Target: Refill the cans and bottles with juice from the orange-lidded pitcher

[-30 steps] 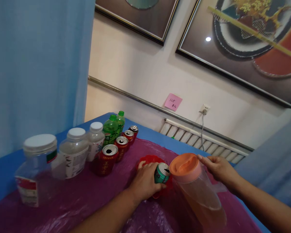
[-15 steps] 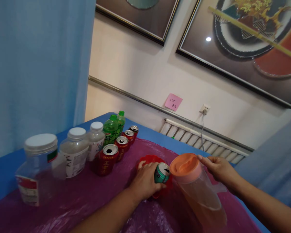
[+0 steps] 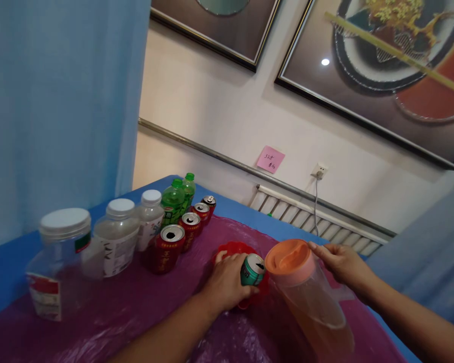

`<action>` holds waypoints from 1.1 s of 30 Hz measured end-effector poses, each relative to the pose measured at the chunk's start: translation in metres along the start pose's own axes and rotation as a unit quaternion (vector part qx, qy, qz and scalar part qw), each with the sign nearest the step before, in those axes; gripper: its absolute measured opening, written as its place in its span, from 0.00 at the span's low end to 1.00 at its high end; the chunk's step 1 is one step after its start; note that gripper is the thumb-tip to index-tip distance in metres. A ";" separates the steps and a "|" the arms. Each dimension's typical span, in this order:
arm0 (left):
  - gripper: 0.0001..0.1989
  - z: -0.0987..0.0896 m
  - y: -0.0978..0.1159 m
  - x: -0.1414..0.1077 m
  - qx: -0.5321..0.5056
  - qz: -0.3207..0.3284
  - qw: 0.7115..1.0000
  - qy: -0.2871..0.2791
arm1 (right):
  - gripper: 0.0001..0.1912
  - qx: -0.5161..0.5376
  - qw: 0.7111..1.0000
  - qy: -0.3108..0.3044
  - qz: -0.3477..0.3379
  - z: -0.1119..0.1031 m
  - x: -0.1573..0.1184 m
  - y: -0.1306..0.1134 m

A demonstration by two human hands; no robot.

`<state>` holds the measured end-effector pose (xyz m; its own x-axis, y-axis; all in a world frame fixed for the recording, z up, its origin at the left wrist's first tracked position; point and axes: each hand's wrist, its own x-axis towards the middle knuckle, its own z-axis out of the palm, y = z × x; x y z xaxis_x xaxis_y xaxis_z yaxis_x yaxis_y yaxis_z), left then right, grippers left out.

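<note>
My left hand (image 3: pixel 229 282) is closed around a green drink can (image 3: pixel 251 272), whose opened silver top faces up. The can is held over a red scalloped bowl (image 3: pixel 237 248), partly hidden by my hand. Just right of it, a clear plastic pitcher (image 3: pixel 314 307) with an orange lid (image 3: pixel 289 258) tilts toward the can and holds amber liquid. My right hand (image 3: pixel 344 262) grips the pitcher's handle side, thumb close to the lid's rim; some fingers are hidden. The lid's edge comes very near the can's top. I cannot make out any stream of liquid between them.
Several red cans (image 3: pixel 169 249) stand in a row on the purple plastic sheet (image 3: pixel 136 312). Behind them are green bottles (image 3: pixel 173 201) and white-capped clear jars (image 3: pixel 62 262). Blue cloth covers the table. A radiator (image 3: pixel 287 212) and a socket (image 3: pixel 319 170) are at the wall.
</note>
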<state>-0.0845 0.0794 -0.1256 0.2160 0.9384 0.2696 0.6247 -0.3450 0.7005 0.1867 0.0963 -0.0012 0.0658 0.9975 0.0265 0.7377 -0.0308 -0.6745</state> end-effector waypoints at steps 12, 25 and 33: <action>0.29 0.000 0.002 -0.001 0.000 0.000 1.000 -0.002 | 0.33 -0.003 1.000 0.009 -0.006 0.000 -0.002 -0.002; 0.29 0.000 0.001 0.000 0.002 -0.001 1.000 -0.007 | 0.33 0.010 1.000 0.002 -0.002 -0.002 -0.004 -0.006; 0.28 0.001 0.000 -0.001 -0.002 0.003 1.000 -0.001 | 0.33 0.008 1.000 0.005 -0.008 -0.002 -0.006 -0.008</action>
<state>-0.0839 0.0788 -0.1264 0.2216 0.9361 0.2733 0.6204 -0.3516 0.7010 0.1818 0.0900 0.0061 0.0603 0.9972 0.0452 0.7283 -0.0130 -0.6851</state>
